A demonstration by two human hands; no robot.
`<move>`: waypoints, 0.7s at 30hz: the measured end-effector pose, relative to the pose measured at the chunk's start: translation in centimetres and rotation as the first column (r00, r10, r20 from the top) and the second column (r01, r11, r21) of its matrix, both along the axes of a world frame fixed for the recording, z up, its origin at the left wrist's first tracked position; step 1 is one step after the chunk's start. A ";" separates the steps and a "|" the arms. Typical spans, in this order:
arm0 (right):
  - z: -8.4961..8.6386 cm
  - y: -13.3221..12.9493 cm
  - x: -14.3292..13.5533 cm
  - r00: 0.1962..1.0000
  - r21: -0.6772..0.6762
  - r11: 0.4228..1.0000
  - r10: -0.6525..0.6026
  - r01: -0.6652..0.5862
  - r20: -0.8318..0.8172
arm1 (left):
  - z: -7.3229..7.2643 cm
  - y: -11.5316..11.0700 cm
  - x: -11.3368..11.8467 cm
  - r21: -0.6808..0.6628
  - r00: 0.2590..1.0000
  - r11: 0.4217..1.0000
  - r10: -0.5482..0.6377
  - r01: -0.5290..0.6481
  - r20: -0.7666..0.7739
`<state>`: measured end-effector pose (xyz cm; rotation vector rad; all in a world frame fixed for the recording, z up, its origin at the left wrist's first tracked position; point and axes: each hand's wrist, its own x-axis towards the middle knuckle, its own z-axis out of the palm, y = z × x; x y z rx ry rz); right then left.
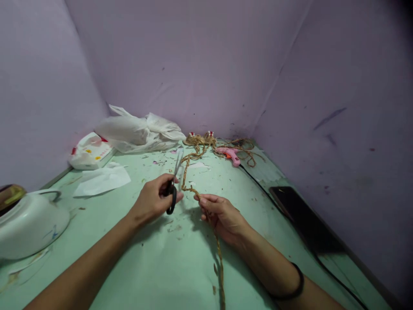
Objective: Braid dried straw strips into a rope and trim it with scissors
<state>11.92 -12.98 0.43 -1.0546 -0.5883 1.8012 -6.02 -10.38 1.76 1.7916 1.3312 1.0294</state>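
My left hand (pixel 154 196) grips a pair of black-handled scissors (pixel 172 199), fingers in the handles and blades pointing away from me. Between finger and thumb, my right hand (pixel 222 215) pinches a braided jute rope (pixel 220 258). From that pinch the rope runs down toward me past the bottom of the view. Its other part bends just right of the scissors and leads back to a tangled heap of jute rope (pixel 198 141) by the far wall. Two small red-and-white pieces sit on that heap.
A pink glue gun (pixel 230 155) lies at the back right, its black cord running past a dark phone (pixel 305 217). At left stand a white bowl (pixel 35 224), paper (pixel 103 178), a white box (pixel 93 153) and a plastic bag (pixel 142 131). Scraps dot the green table (pixel 155 271); walls enclose it.
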 end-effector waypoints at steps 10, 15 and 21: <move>1.0 0.4 0.6 0.982 0.026 0.983 -0.182 0.183 -0.059 | -1.3 -0.8 -0.2 0.400 0.683 0.863 0.092 0.308 -0.725; 0.5 0.2 0.2 0.980 0.120 0.975 -0.192 0.185 0.049 | -1.7 -0.9 0.0 0.393 0.634 0.868 0.126 0.302 -0.763; -0.4 0.4 0.1 0.936 0.277 0.939 -0.269 0.203 0.227 | -2.0 -0.8 0.0 0.340 0.655 0.894 0.072 0.292 -0.752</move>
